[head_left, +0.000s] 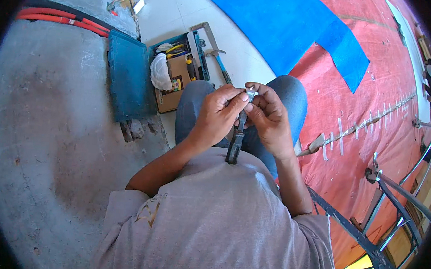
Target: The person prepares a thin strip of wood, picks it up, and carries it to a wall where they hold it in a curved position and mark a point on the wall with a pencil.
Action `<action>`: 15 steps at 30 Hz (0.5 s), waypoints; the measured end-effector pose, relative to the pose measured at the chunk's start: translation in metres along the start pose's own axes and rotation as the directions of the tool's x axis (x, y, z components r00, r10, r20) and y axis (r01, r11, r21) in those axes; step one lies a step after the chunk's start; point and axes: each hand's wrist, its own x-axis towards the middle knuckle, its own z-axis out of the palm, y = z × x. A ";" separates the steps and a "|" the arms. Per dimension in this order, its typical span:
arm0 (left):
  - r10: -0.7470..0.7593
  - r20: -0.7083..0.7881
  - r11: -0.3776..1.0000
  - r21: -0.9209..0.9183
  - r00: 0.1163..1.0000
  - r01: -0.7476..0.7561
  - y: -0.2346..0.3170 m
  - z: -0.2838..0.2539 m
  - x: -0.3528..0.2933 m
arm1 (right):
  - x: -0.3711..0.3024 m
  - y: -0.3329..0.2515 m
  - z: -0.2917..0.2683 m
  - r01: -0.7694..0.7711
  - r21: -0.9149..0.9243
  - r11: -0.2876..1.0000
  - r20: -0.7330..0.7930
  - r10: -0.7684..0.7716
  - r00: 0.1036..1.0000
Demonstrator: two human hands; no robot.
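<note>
Concrete floor point(51, 164): grey, stained, to the left.
Left hand point(214, 117): thumb and fingers pinched on upper end of slim black tool point(234, 148).
Right hand point(274, 123): pinched on same end, by metal tip point(250, 93).
Slim black tool: over blue jeans point(295, 97), lower end at grey shirt point(235, 209).
Metal tip: possible nick or drop, should pinch slip; sharpness unclear.
Teal toolbox point(129, 75): open, beyond left knee.
Claw hammer point(223, 67): beside toolbox.

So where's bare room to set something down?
Widest: grey concrete floor, left of the open teal toolbox. Smaller: white tiled floor between the teal-handled claw hammer and flat blue sheet. Crowded: inside the toolbox, packed with hand tools; and over the lap, where left hand and right hand hold a long dark tool.
</note>
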 end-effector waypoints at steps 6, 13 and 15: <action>-0.086 -0.011 0.985 0.148 0.996 0.087 -0.001 -0.001 -0.001 | -0.003 0.006 0.000 -0.012 -0.034 0.999 -0.040 0.011 0.999; 0.097 -0.028 0.988 0.124 0.995 -0.093 -0.007 0.006 0.007 | 0.000 0.005 -0.003 0.025 -0.015 1.000 -0.053 -0.025 0.998; 0.099 -0.024 0.989 0.112 0.995 -0.095 -0.008 0.007 0.008 | 0.000 0.003 -0.001 0.022 0.000 1.000 -0.056 -0.022 0.998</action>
